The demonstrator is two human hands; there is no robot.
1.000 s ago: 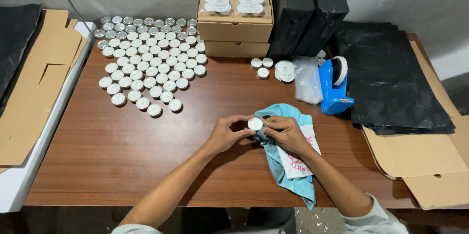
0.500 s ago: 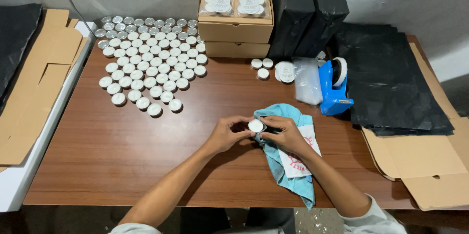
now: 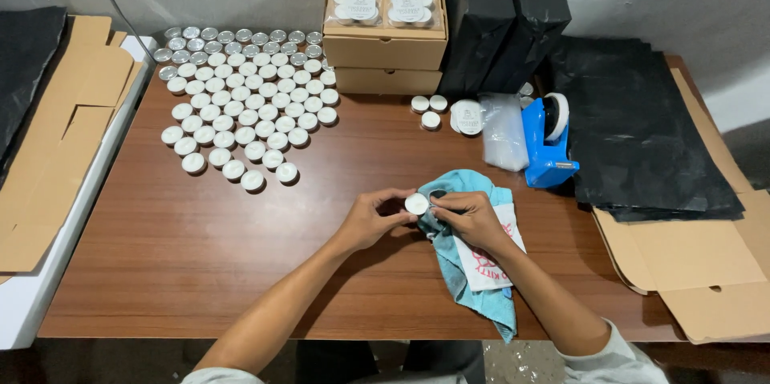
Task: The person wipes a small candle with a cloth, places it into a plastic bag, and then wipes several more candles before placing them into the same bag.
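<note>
Both hands meet over the near middle of the brown desk (image 3: 200,272). The left hand (image 3: 370,218) has its grip closed on a small round white jar (image 3: 416,204), fingers curled around its side, lid facing up. The right hand (image 3: 472,217) pinches the same jar from the opposite side, its grip also closed on it; a blue cloth (image 3: 469,276) lies under that hand and trails toward the person, touching the desk. The jar is held just above the cloth's upper edge, between the two sets of fingertips.

Beyond the grip and to its left stands a dense cluster of matching white-lidded jars (image 3: 245,99) in rows, well apart from the hands. Straight beyond the grip, three loose jars (image 3: 427,107) sit near a larger round lid (image 3: 468,115). Behind them are two stacked cardboard boxes (image 3: 385,51), the top one open. To the right of the grip stand a clear plastic bag (image 3: 505,131) and a blue tape dispenser (image 3: 547,143), with black sheets (image 3: 650,135) farther right. Flat cardboard (image 3: 48,143) lies at the far left.
</note>
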